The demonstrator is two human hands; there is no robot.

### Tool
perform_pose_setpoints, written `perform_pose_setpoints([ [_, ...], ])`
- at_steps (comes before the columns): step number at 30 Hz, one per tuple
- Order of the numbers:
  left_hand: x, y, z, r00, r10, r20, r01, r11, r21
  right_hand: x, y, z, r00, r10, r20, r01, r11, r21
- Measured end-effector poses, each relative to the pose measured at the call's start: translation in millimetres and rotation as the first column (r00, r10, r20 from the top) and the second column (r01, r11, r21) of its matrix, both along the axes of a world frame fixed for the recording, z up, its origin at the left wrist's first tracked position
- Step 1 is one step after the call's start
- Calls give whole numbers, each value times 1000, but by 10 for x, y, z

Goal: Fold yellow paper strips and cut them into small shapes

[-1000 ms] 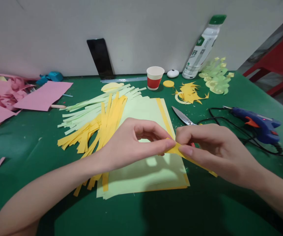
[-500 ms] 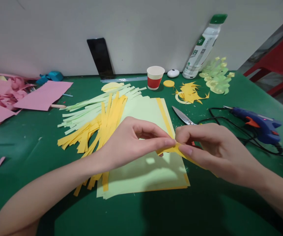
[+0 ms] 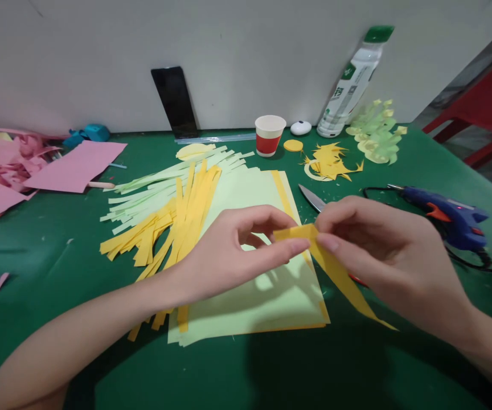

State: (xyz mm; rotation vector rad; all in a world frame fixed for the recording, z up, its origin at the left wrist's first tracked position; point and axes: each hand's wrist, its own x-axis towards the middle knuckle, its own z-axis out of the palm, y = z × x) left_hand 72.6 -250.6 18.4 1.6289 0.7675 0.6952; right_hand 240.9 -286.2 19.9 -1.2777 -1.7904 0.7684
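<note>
A yellow paper strip (image 3: 340,277) is held between my two hands, bent near its upper end, with its long tail hanging down to the right. My left hand (image 3: 246,242) pinches the bent end between thumb and fingers. Thumb and forefinger of my right hand (image 3: 382,250) grip the strip just beside the bend. Below them lies a stack of pale green paper sheets (image 3: 246,319). Yellow strips (image 3: 192,202) and pale green strips (image 3: 143,199) are piled to the left. Scissors (image 3: 310,196) lie partly hidden behind my right hand.
A blue glue gun (image 3: 453,213) with a black cord lies at right. Along the wall stand a paper cup (image 3: 269,136), a bottle (image 3: 352,85) and a phone (image 3: 175,102). Yellow paper scraps (image 3: 331,160), green paper flowers (image 3: 378,134) and pink paper (image 3: 79,165) lie around.
My right hand has moved slightly up and right and turned. The strip's bent end has risen, and more of its hanging tail shows below the fingers.
</note>
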Motion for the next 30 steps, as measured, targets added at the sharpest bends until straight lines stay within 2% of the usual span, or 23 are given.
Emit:
perform_pose_setpoints([
  [3, -9, 7, 0, 1000, -3, 8, 3, 1000, -2, 15, 3, 9, 998, -44, -49, 47, 998, 50],
  [9, -34, 9, 4, 994, -79, -69, 90, 983, 163, 7, 22, -3, 994, 106, -6, -106, 994, -40],
  [14, -36, 1, 14, 976, -169, -138, 200, 946, 256, -8, 3, -22, 987, 162, -3, -161, 982, -101],
  [24, -40, 27, 25, 980, -157, -124, 190, 927, 325, -21, -16, -6, 995, 96, 10, -97, 995, 2],
  [30, -49, 14, 31, 983, -133, -129, 170, 925, 340, -16, -9, -36, 996, 85, 1, -85, 996, 6],
])
